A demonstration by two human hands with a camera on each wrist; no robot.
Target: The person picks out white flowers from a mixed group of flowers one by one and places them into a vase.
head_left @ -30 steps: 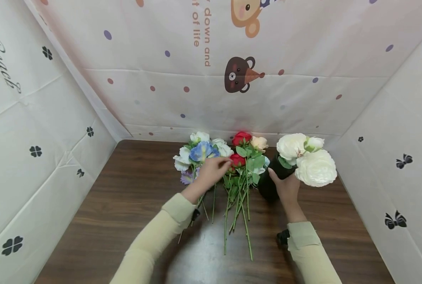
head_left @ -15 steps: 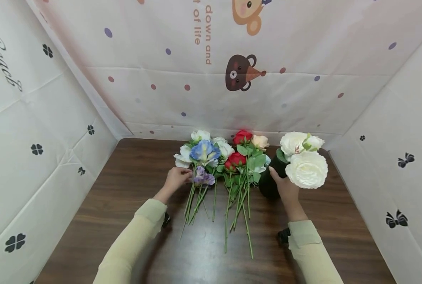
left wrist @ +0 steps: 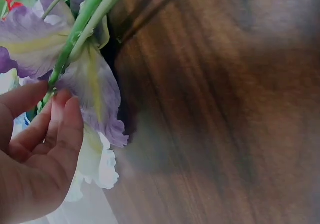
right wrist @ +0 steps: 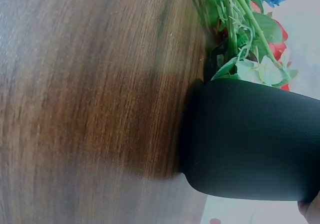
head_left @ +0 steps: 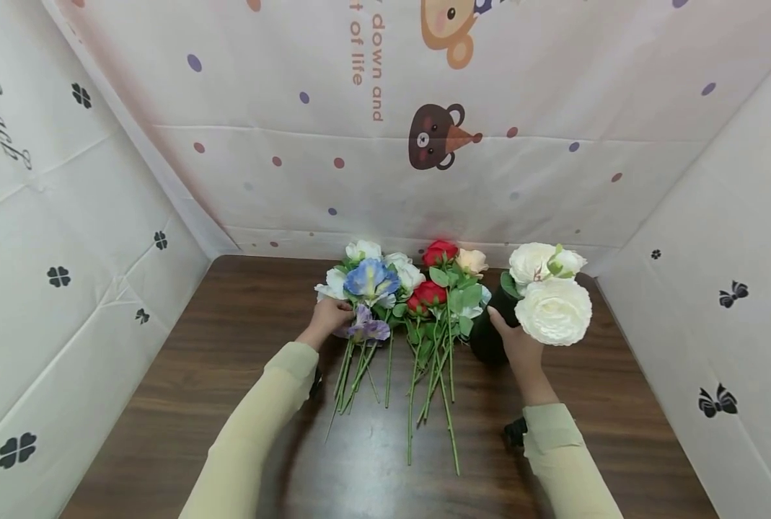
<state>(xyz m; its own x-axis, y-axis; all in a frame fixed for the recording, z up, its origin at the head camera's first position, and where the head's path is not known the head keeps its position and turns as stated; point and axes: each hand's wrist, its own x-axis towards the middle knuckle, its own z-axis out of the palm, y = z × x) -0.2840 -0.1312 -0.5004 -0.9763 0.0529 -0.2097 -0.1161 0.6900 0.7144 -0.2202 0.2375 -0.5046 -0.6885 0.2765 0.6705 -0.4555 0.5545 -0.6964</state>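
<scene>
My left hand (head_left: 329,319) is at the left edge of a bunch of artificial flowers lying on the table. In the left wrist view, thumb and fingertips pinch a green flower stem (left wrist: 70,51) beside a purple iris (left wrist: 95,91); which bloom that stem bears, I cannot tell. A blue iris (head_left: 371,280) and several white flowers lie just above. On the right, my right hand (head_left: 523,349) grips the side of a black vase (head_left: 487,339), which stands upright. Large white blooms (head_left: 554,311) rise from its mouth. Only a bit of the right hand shows in the right wrist view, by the vase wall (right wrist: 255,144).
Between the left bunch and the vase lie red roses (head_left: 428,295), a peach rose (head_left: 472,261) and long green stems (head_left: 450,425) pointing toward me. The dark wooden table (head_left: 229,346) is enclosed by printed cloth walls (head_left: 333,180) at back and sides.
My left hand has moved from above the blue iris to the bunch's left edge and down to the stems. The white blooms in the vase have swung left. My right hand stays on the vase.
</scene>
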